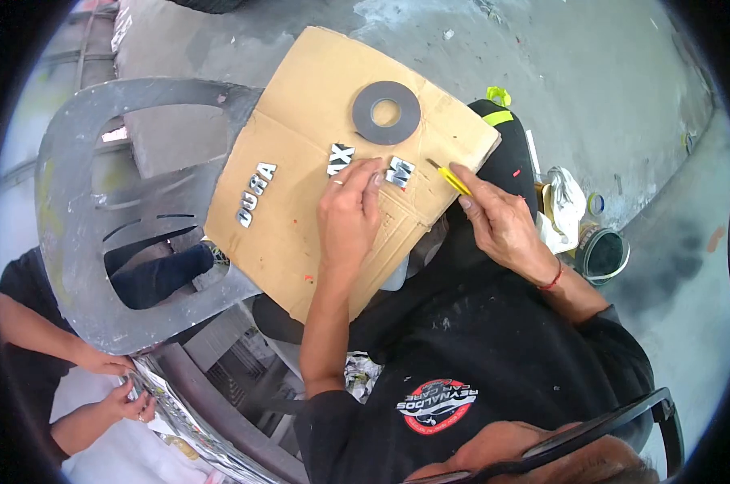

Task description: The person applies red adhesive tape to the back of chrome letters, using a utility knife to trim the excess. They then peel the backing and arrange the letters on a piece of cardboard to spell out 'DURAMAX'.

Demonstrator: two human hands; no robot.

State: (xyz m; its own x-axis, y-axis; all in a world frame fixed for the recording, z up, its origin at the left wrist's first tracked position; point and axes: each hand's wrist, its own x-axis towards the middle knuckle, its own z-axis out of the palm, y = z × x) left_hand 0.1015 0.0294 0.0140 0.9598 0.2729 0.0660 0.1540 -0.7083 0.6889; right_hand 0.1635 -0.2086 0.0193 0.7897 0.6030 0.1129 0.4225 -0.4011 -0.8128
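Note:
My right hand (pixel 506 222) grips a yellow utility knife (pixel 452 179), its blade pointing up and left over the cardboard (pixel 292 105). Close to the blade, a chrome letter M (pixel 400 171) lies on the cardboard. My left hand (pixel 351 211) is closed, thumb and fingers together beside that letter; whether a small piece is pinched there I cannot make out. Just above its fingers are more chrome letters (pixel 341 158), partly covered. A roll of dark grey tape (pixel 364 125) lies flat higher up. Farther left sits a row of chrome letters reading DURA (pixel 256 194).
The cardboard rests across my lap beside a grey plastic chair (pixel 75 242). At the lower left, another person's hands (pixel 127 395) work over layered paper. A dark pail (pixel 603 254) and a crumpled silvery wrapping (pixel 565 198) stand on the floor to my right.

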